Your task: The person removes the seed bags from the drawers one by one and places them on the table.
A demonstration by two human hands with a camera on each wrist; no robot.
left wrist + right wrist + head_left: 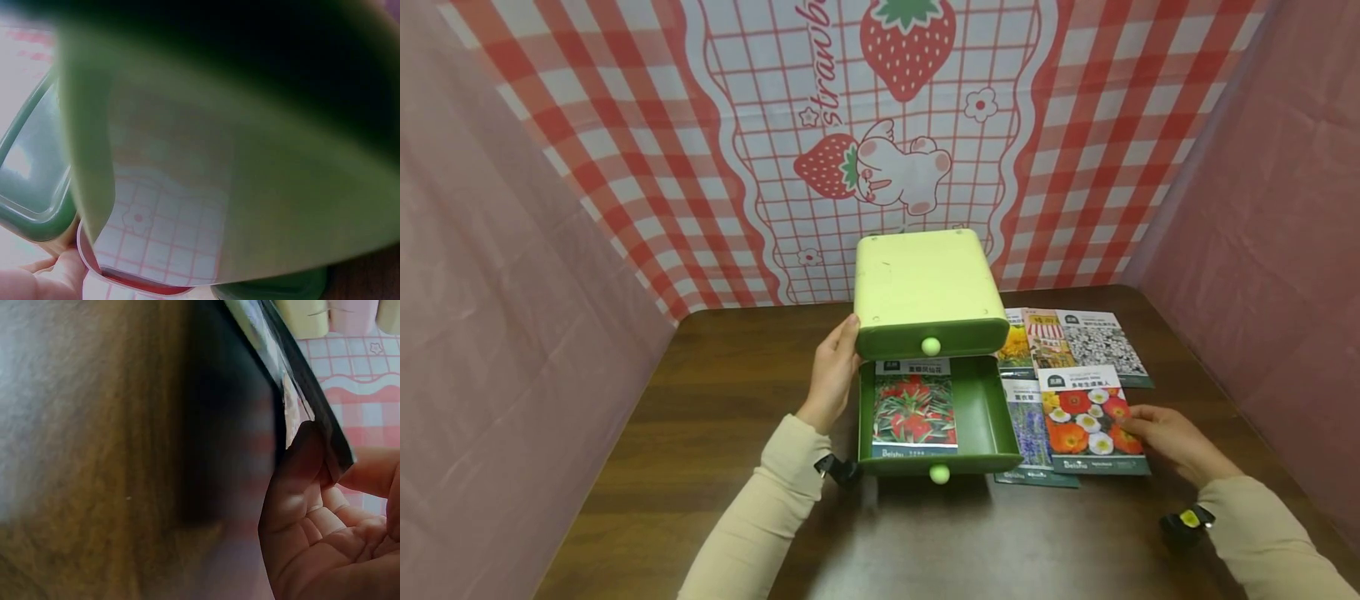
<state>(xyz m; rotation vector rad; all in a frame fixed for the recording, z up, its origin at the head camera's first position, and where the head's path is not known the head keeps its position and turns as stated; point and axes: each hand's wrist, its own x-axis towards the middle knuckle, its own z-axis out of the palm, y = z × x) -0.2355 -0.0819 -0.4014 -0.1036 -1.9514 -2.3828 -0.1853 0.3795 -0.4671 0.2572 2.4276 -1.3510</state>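
Note:
A small pale-green two-drawer cabinet (928, 279) stands on the table, its lower drawer (985, 412) pulled out. Inside lies a seed packet with red flowers (913, 412). My left hand (831, 375) rests against the cabinet's left side near the front, fingers fairly straight; its fingers also show at the lower left of the left wrist view. To the right, my right hand (1172, 437) pinches the right edge of a poppy seed packet (1086, 421), which overlaps a lavender packet (1030, 421). The right wrist view shows the packet's edge (328, 437) between thumb and fingers.
Behind the poppy packet lie more packets: white flowers (1108, 346), a pink-and-orange one (1048, 337) and yellow flowers (1015, 346). The upper drawer's round knob (931, 347) faces front, that drawer closed. A strawberry-print cloth (895, 167) hangs behind; pink fabric flanks the table.

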